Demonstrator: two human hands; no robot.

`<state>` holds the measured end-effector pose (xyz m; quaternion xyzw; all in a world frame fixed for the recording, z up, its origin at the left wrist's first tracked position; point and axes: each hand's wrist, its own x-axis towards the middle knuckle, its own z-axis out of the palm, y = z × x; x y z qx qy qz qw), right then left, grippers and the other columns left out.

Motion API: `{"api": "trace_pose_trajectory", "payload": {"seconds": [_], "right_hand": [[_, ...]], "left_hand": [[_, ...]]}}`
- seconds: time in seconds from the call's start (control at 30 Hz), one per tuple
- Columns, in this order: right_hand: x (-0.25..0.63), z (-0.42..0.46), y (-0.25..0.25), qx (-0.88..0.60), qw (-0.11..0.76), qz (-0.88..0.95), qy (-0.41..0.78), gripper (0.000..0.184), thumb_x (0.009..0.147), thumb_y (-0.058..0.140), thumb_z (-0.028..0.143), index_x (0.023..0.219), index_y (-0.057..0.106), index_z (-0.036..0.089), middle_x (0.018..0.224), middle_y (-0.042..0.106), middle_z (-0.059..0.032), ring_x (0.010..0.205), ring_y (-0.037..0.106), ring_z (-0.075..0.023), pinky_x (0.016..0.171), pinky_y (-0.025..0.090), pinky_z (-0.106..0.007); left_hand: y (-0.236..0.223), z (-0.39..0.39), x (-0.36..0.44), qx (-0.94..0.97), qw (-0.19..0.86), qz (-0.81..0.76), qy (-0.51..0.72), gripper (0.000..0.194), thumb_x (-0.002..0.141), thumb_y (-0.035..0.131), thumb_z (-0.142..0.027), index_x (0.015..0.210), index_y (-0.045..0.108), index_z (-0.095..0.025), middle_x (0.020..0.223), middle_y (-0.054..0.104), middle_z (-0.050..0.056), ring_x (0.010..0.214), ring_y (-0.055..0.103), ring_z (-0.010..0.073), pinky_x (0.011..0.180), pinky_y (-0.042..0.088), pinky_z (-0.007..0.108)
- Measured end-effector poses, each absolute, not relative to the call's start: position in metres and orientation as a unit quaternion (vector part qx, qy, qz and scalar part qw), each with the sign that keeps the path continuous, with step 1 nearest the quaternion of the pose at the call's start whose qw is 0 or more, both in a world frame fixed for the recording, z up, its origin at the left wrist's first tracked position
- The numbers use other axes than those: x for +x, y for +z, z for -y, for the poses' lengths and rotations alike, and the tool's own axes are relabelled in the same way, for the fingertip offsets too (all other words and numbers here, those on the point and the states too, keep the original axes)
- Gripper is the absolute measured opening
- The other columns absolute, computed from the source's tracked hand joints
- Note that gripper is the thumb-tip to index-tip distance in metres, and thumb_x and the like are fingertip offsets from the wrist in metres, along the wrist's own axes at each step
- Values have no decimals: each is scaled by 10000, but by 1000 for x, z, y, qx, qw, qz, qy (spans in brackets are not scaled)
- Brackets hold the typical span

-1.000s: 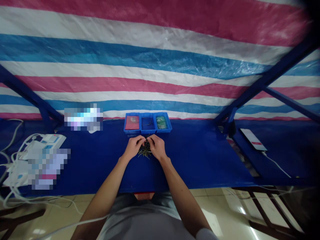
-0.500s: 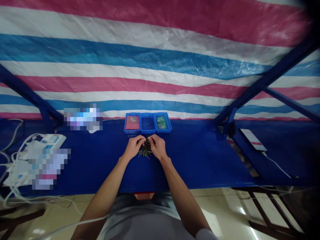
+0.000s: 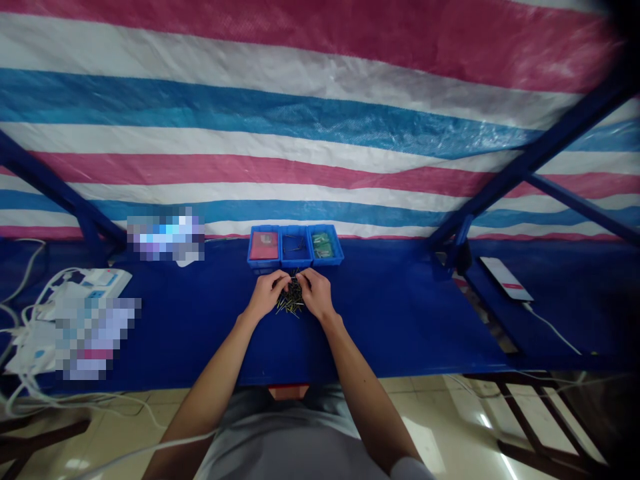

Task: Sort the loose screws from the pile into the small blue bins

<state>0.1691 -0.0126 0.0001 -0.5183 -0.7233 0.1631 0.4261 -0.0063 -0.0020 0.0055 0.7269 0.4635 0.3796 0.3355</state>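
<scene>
Over a pile of thin dark and brassy metal pieces, like screws or nails, both hands come close together on the blue table. My left hand is closed in a pinch at the pile's left side. Facing it from the right, my right hand also pinches with thumb and fingers. A thin pale sliver shows between the fingertips; it is too small to name. Just beyond the hands stand three joined blue bins: the left bin has a red item in it, the middle bin a few thin dark pieces, the right bin greenish packets.
On the left lie a white power strip and tangled white cables. A phone with a charging cable rests at the right. Blue metal struts slant up at both sides before a striped tarp.
</scene>
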Motion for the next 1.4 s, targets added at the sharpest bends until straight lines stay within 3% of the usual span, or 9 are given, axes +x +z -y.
{"api": "trace_pose_trajectory", "payload": {"seconds": [0.47,1.4], "right_hand": [[178,9,1,-516,453,704,182,325,1016,424,360,800,610,203,767,628,-31,701,570,-161,666,401,-258],[171,13,5,-506,436,720,188,312,1011,433,344,794,615,212,773,635,-29,698,579,-160,671,415,-261]], "left_hand": [[6,1,-7,679,384,-462,421,304,957,509,-417,859,639,-160,655,634,0,567,525,118,598,414,224],[6,1,-7,689,377,-463,411,375,964,468,-479,843,635,-166,665,640,12,593,545,132,619,431,234]]}}
